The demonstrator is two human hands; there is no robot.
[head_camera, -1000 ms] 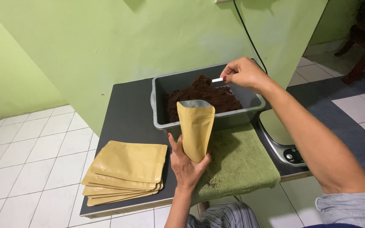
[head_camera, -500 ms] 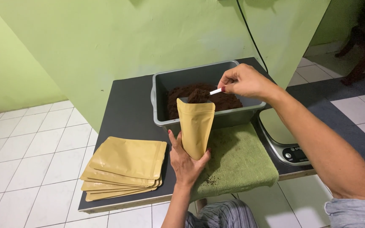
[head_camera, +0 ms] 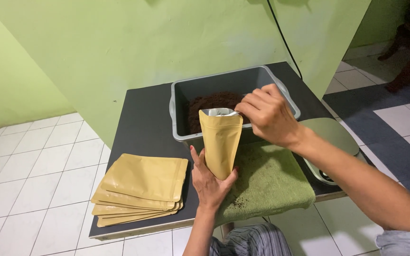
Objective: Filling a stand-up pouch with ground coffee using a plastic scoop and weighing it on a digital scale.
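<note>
Fingers of the left hand [head_camera: 209, 182] wrap the lower end of an upright tan stand-up pouch [head_camera: 220, 142], thumb on one side, holding it just above the green towel [head_camera: 266, 182]. Its mouth gapes open at the top. The right hand [head_camera: 267, 116] arches over that mouth, fingers curled and pressed together; whether they pinch anything I cannot tell. Behind stands a grey tub [head_camera: 186, 95] of dark brown powder [head_camera: 212, 102]. A stack of flat pouches [head_camera: 141, 189] lies near the black table's [head_camera: 141, 123] front left edge, with bare tabletop behind it. A scale [head_camera: 335, 137] sits at the right edge.
</note>
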